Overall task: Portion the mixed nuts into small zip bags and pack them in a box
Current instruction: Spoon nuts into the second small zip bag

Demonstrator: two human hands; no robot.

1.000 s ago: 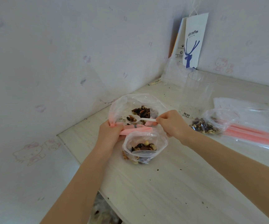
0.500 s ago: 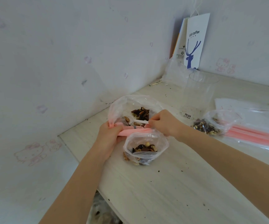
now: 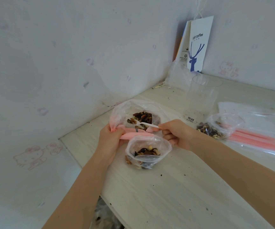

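Here, nearest the camera, a small zip bag (image 3: 148,157) is sitting open-mouthed on the pale worktop (image 3: 166,199), holding a heap of mixed nuts (image 3: 150,150). Just left of the small zip bag, the left hand (image 3: 111,140) is clutching the bunched pink strip of a large bag (image 3: 125,109), its grip curled tight round that plastic. Just right of the small zip bag, the right hand (image 3: 174,134) is pinching the handle end of a white spoon (image 3: 144,124) between thumb and fingers. Directly behind the small zip bag and touching it, the large bag is lying open with a pile of nuts (image 3: 142,116) inside, and the spoon's bowl is reaching in among them. Farther right of the small zip bag, a second filled bag (image 3: 219,127) is lying against a flat stack of empty bags (image 3: 259,141) with pink strips. Behind and right of the small zip bag, a clear cup (image 3: 203,100) is standing upright. Beyond it, a white paper bag (image 3: 198,45) with a blue deer is leaning in the wall corner.
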